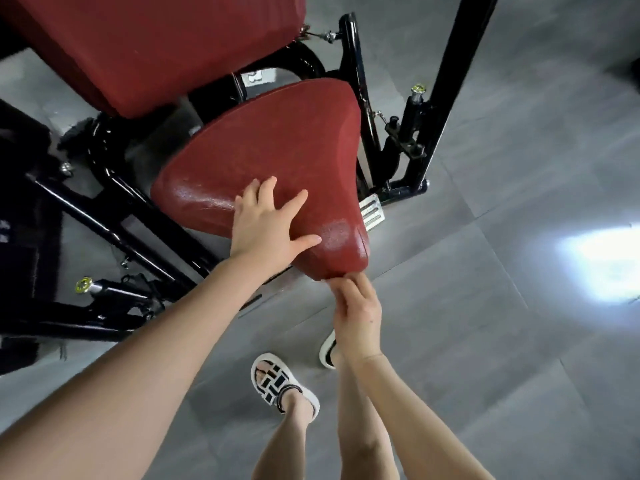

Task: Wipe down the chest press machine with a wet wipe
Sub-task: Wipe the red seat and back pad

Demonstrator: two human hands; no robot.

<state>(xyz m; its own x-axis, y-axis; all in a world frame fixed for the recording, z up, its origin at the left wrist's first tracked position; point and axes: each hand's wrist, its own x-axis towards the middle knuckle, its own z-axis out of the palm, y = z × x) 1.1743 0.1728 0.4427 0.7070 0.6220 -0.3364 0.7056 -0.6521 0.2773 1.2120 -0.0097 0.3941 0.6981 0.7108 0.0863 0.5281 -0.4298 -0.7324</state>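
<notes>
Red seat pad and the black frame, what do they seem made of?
Seat pad: probably vinyl or faux leather, pebbled grain, glossy wet-looking sheen near its front. Frame: likely steel tube, gloss black paint, bright highlights.

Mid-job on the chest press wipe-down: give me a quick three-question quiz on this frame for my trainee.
1. True or false: the left hand rests with spread fingers on top of the seat pad.
2. Where is the right hand? A) out of view B) at the seat pad's front tip C) resting on the left hand
3. Fill in: on their feet the person wears ___.
Key: 1 true; 2 B; 3 sandals.
</notes>
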